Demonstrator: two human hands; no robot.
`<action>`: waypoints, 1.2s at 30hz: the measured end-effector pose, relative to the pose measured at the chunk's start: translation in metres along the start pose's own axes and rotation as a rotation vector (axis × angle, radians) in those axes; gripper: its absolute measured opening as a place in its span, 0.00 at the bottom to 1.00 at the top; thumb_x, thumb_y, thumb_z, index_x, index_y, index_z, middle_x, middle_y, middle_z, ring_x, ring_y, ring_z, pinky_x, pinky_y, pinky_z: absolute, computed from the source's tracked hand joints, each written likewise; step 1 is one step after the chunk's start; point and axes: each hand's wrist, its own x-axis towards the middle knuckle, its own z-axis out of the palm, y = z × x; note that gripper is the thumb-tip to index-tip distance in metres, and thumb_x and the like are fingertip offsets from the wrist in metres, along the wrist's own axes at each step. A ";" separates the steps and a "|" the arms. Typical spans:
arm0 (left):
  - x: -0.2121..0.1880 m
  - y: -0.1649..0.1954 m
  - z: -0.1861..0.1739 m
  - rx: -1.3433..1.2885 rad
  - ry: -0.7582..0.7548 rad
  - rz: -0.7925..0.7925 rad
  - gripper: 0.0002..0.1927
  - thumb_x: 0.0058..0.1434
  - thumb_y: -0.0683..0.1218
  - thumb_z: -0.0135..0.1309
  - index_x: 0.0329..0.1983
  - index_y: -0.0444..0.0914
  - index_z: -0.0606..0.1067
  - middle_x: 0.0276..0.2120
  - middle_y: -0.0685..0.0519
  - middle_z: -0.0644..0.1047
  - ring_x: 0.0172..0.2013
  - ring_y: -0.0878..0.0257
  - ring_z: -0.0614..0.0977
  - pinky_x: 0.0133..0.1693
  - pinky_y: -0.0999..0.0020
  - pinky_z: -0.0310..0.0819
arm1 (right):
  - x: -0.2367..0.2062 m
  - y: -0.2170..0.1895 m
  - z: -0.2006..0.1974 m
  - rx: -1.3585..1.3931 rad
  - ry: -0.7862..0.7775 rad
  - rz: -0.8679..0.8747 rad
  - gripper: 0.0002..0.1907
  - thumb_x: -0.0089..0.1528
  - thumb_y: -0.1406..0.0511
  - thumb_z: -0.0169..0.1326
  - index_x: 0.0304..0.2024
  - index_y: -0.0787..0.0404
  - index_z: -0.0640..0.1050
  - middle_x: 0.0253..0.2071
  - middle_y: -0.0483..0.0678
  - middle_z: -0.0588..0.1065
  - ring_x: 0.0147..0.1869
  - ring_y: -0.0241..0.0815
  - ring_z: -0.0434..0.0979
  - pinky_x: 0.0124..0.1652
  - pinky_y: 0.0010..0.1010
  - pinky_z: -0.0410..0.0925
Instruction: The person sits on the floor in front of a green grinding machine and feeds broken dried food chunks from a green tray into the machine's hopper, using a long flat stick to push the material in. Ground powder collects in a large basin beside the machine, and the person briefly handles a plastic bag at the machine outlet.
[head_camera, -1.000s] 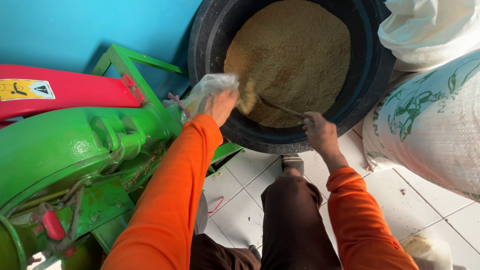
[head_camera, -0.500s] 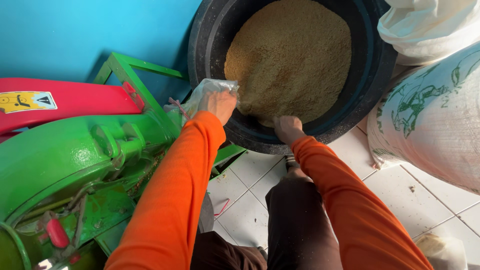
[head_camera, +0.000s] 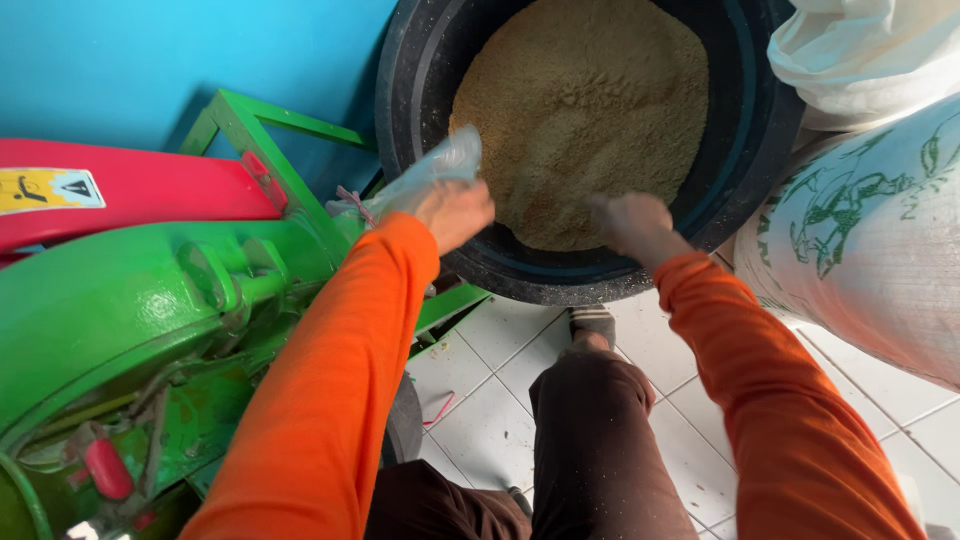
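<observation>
The left hand (head_camera: 455, 212) is closed around the mouth of a clear plastic bag (head_camera: 425, 180), holding it over the near rim of the black tub (head_camera: 400, 110). The right hand (head_camera: 628, 218) sits just inside that same rim, fingers curled down into the tan meal (head_camera: 590, 110); whether it holds anything there cannot be told. The meal fills the tub in a heaped mound. Left of the tub stands a green machine (head_camera: 110, 310) with a red cover (head_camera: 130, 195), pressed close against the tub's side. Right of the tub leans a white woven sack (head_camera: 870, 250) with green print, touching its rim. Below the tub lies a white tiled floor (head_camera: 490, 400).
</observation>
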 end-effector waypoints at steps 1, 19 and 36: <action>0.001 0.004 0.002 -0.070 0.068 -0.045 0.09 0.59 0.40 0.52 0.42 0.40 0.79 0.43 0.46 0.77 0.43 0.48 0.83 0.42 0.52 0.79 | -0.007 -0.002 0.006 -0.058 -0.132 -0.023 0.36 0.65 0.68 0.47 0.74 0.37 0.60 0.36 0.55 0.80 0.37 0.49 0.84 0.36 0.40 0.80; -0.011 -0.018 -0.029 -0.356 0.189 -0.259 0.29 0.58 0.36 0.53 0.64 0.44 0.72 0.65 0.51 0.70 0.42 0.49 0.83 0.43 0.50 0.76 | -0.044 0.067 0.027 0.387 0.443 -0.216 0.15 0.69 0.54 0.53 0.52 0.53 0.81 0.38 0.50 0.79 0.39 0.44 0.79 0.40 0.37 0.73; 0.030 0.015 -0.016 -0.111 0.263 -0.529 0.06 0.58 0.42 0.52 0.35 0.41 0.79 0.39 0.47 0.77 0.42 0.46 0.82 0.40 0.49 0.78 | 0.036 -0.079 -0.059 1.745 -0.144 -0.332 0.16 0.63 0.68 0.59 0.50 0.65 0.70 0.44 0.54 0.76 0.43 0.42 0.80 0.42 0.32 0.76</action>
